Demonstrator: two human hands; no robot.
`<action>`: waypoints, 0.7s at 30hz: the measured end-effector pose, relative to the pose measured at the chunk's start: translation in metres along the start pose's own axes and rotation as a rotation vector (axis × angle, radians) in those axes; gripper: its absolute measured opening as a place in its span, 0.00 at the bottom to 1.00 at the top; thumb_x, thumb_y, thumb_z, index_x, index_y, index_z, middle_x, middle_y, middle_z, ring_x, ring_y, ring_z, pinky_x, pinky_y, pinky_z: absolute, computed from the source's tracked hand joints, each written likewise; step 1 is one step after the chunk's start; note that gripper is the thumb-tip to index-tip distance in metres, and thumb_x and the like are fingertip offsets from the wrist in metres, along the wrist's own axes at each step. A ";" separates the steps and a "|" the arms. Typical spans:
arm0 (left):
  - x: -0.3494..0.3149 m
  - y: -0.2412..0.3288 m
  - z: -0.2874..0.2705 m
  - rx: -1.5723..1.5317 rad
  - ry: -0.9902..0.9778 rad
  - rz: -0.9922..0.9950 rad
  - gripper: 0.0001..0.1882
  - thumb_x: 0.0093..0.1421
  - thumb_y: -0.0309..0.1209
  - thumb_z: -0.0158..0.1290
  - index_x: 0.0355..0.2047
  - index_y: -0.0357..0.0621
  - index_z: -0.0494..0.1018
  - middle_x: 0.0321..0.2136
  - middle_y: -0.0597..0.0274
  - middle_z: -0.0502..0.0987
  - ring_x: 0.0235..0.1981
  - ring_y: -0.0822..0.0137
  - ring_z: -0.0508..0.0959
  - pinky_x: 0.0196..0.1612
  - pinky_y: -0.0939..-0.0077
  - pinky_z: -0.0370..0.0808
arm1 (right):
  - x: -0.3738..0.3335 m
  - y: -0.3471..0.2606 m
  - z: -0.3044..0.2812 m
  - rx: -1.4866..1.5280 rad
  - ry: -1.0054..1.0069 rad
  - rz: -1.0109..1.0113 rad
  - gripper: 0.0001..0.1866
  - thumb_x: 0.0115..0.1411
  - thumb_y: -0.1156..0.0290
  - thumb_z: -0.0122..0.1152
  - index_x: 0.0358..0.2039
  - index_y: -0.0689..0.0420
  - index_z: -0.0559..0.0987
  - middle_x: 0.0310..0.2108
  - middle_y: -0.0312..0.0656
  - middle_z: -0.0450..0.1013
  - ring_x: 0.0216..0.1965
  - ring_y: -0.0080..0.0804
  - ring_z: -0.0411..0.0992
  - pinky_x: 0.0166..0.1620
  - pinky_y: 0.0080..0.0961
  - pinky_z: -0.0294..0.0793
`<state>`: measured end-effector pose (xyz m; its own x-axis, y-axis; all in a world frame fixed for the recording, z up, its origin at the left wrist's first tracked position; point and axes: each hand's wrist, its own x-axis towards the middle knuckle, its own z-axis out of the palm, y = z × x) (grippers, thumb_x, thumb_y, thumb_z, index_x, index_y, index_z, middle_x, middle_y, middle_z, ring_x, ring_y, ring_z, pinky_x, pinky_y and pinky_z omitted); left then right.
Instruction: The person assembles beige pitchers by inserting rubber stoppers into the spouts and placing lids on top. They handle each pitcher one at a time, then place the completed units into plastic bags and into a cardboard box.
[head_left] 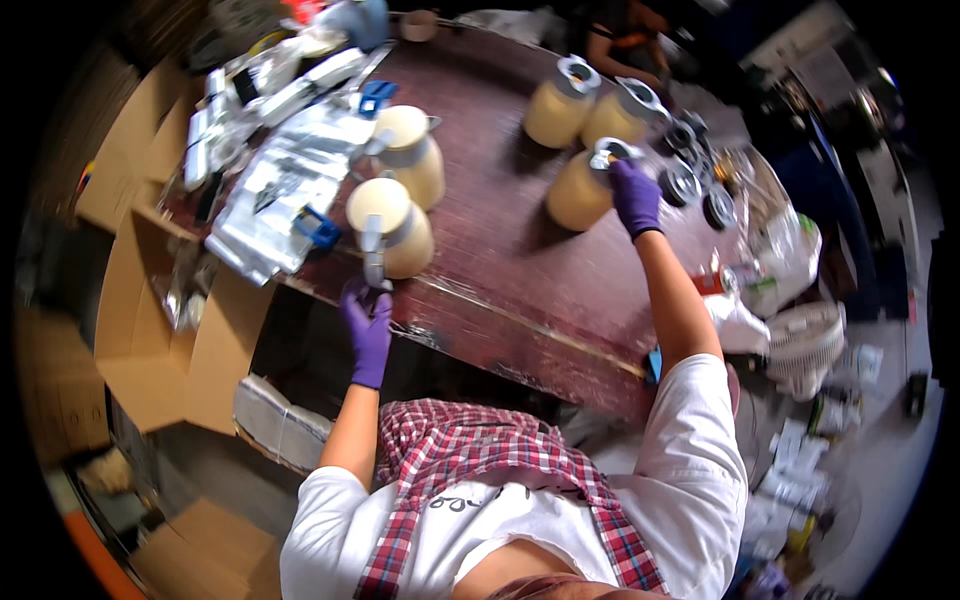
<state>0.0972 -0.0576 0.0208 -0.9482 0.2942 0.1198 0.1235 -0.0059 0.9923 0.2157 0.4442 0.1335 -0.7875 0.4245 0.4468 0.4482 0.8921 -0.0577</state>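
Two cream jugs with lids and grey handles stand at the table's left: a nearer jug (pixel 408 250) and a farther jug (pixel 425 172). My left hand (pixel 368 338), in a purple glove, is at the table's front edge just below the nearer jug's handle, fingers apart; whether they touch it is unclear. To the right stand three jugs with open tops: a near one (pixel 578 195) and two behind, a left jug (pixel 555 115) and a right jug (pixel 612 115). My right hand (pixel 637 197), also purple-gloved, is closed at the near jug's grey rim; its fingertips are partly hidden.
Black round lids (pixel 680 185) lie right of the jugs. Clear plastic bags (pixel 290 180) and blue clips (pixel 318 229) cover the table's left. An open cardboard box (pixel 165 330) stands beside it. A white fan (pixel 805 345) is at right. Another person (pixel 625 50) sits across the table.
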 end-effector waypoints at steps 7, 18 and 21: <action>-0.068 0.002 0.056 -0.175 -0.436 -0.264 0.29 0.66 0.25 0.53 0.66 0.40 0.59 0.63 0.57 0.63 0.64 0.63 0.67 0.61 0.69 0.69 | -0.113 -0.065 -0.109 0.290 -0.232 -0.288 0.13 0.55 0.79 0.57 0.38 0.47 0.80 0.50 0.38 0.76 0.53 0.46 0.73 0.55 0.42 0.71; -0.014 0.014 0.194 0.266 -0.915 0.318 0.24 0.63 0.29 0.54 0.59 0.39 0.68 0.57 0.55 0.70 0.58 0.60 0.71 0.63 0.64 0.65 | -0.396 -0.101 -0.173 0.791 0.158 0.443 0.18 0.54 0.82 0.58 0.44 0.50 0.81 0.53 0.41 0.76 0.57 0.48 0.71 0.59 0.40 0.70; -0.023 -0.052 0.180 0.049 -0.869 -0.017 0.19 0.68 0.32 0.49 0.58 0.39 0.67 0.56 0.54 0.70 0.57 0.62 0.72 0.62 0.65 0.67 | -0.532 -0.071 -0.167 0.815 0.477 0.975 0.12 0.62 0.78 0.53 0.44 0.57 0.80 0.46 0.44 0.78 0.49 0.40 0.76 0.54 0.34 0.74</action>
<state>0.1651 0.1078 -0.0394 -0.3933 0.9192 0.0196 0.1426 0.0399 0.9890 0.6735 0.1287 0.0488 -0.0003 0.9846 0.1749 0.2275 0.1703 -0.9588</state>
